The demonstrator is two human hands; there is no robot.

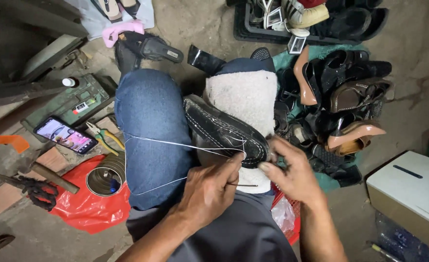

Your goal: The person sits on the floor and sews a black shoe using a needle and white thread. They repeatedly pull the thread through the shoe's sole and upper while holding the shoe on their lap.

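Note:
A black shoe with white stitching along its sole edge lies sole-up on a white fleecy cloth over my right knee. My left hand pinches a thin metal awl or needle just below the shoe's near end. A white thread runs from the shoe's stitching in a loop across my blue-jeaned left knee. My right hand grips the shoe's near end with its fingertips at the sole edge.
A heap of shoes and heels lies on the floor at right, a white box beyond it. At left are a phone, pliers, a round tin on red plastic, a hammer and scissors.

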